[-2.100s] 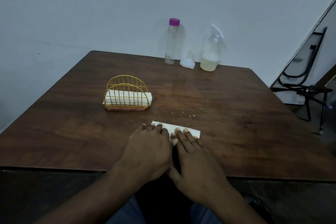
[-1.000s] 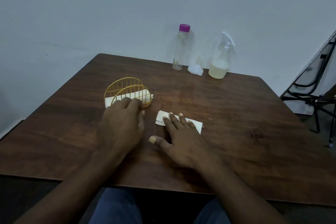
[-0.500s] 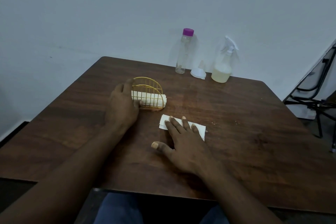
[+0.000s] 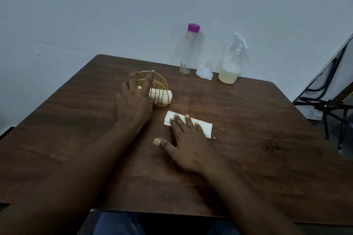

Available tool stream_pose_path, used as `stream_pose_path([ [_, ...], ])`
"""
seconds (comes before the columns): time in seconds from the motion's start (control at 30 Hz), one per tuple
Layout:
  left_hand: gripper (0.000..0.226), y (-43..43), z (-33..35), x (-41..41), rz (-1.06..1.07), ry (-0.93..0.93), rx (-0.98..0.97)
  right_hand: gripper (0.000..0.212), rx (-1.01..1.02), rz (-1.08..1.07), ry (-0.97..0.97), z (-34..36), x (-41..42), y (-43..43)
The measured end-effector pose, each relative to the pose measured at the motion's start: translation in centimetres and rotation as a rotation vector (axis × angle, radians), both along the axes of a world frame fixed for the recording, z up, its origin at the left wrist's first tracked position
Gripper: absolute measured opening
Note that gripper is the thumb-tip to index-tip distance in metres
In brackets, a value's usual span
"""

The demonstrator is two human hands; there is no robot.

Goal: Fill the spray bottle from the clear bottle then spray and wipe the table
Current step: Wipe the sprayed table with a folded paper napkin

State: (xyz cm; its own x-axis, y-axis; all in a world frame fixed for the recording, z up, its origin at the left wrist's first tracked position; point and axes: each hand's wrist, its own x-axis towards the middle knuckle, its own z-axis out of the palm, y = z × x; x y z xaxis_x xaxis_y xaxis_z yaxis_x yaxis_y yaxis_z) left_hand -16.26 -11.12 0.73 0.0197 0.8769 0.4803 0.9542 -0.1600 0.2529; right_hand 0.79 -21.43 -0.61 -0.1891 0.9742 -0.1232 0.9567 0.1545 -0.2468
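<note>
Left hand (image 4: 133,101) has its fingers spread over the gold napkin holder (image 4: 160,89), not clearly gripping it. Right hand (image 4: 188,146) lies flat, fingers open, pressing the folded napkin (image 4: 205,127) onto the table (image 4: 267,139).

Left hand (image 4: 133,101) spread over gold wire napkin holder (image 4: 160,89), fingers on its top, napkins inside. Right hand (image 4: 187,143) flat, fingers pressing folded white napkin (image 4: 205,127) on brown bench (image 4: 267,139). At far edge by wall: clear bottle (image 4: 188,53) with purple cap, white funnel (image 4: 204,71), spray bottle (image 4: 231,66) part-full of yellowish liquid. Crumbs right of napkin.
</note>
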Motion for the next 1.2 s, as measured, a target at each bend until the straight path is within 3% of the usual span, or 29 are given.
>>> stream_pose_path([
  [0.43,0.086,9.4,1.0,2.4,0.047,0.028,-0.042,0.101,-0.057,-0.084,0.018,1.3,1.4,12.9],
  [0.67,0.089,10.8,1.0,2.4,-0.003,-0.045,-0.051,0.102,0.016,-0.087,0.022,1.2,1.5,15.1],
  [0.77,0.071,9.8,0.7,3.0,0.047,0.0,0.194,0.095,0.156,-0.087,0.06,0.9,1.5,14.9],
  [0.83,0.046,9.1,0.2,3.9,-0.102,0.055,0.381,0.091,0.148,-0.063,0.016,0.3,1.8,14.7],
  [0.87,0.035,8.9,0.0,4.3,-0.214,0.056,0.385,0.09,0.127,-0.048,-0.015,0.0,2.2,14.7],
  [1.03,0.024,8.3,0.3,6.9,-0.455,0.063,-0.004,0.081,0.038,0.025,-0.001,0.7,4.8,15.3],
  [1.2,0.056,8.0,1.1,11.3,-0.599,0.091,-0.24,0.064,0.009,0.007,-0.015,1.3,8.4,15.4],
])
